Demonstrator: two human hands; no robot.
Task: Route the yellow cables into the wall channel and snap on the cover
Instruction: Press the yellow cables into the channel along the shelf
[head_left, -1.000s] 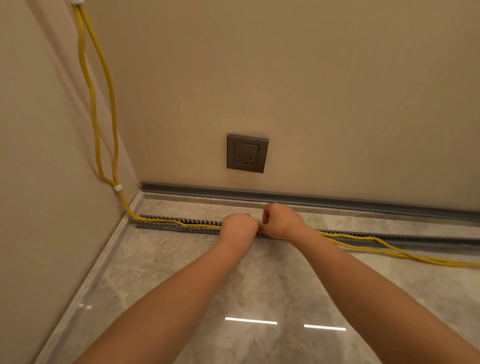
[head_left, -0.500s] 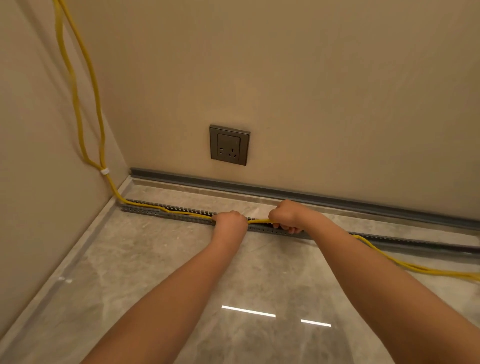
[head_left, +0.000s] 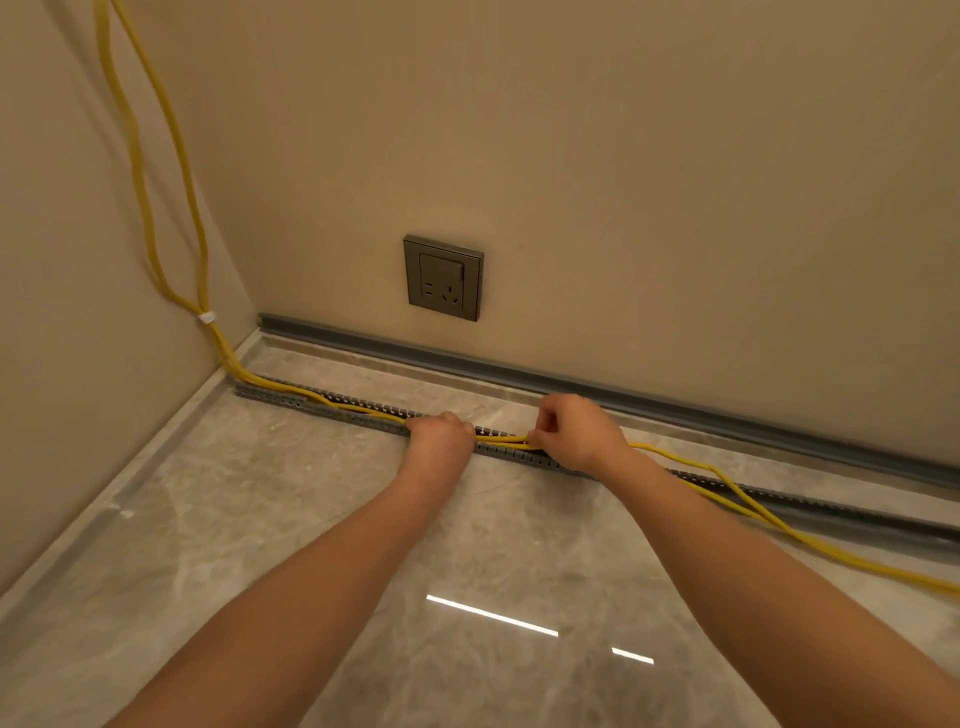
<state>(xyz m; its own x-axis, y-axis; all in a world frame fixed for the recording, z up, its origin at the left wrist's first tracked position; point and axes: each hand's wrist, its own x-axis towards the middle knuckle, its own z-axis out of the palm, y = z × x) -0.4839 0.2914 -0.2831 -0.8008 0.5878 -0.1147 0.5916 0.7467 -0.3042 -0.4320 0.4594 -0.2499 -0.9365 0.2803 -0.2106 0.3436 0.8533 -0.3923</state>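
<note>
Yellow cables (head_left: 498, 439): light, limp, springy; take hold just beside the seated stretch.
Slotted channel (head_left: 322, 408): rigid, lying on the floor near its corner.
Left hand (head_left: 441, 434): clenched, pressing cables down.
Right hand (head_left: 574, 436): fingers pinching cables.

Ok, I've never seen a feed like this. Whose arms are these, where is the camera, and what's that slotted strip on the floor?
The camera is worn on the person's head, looking down at both bare hands. The left hand presses the yellow cables into the slotted grey channel, which lies on the tiled floor near the wall. The right hand pinches the cables. Further right they lie loose outside the channel. The grey strip along the wall may be the cover. Above it is a wall socket.
</note>
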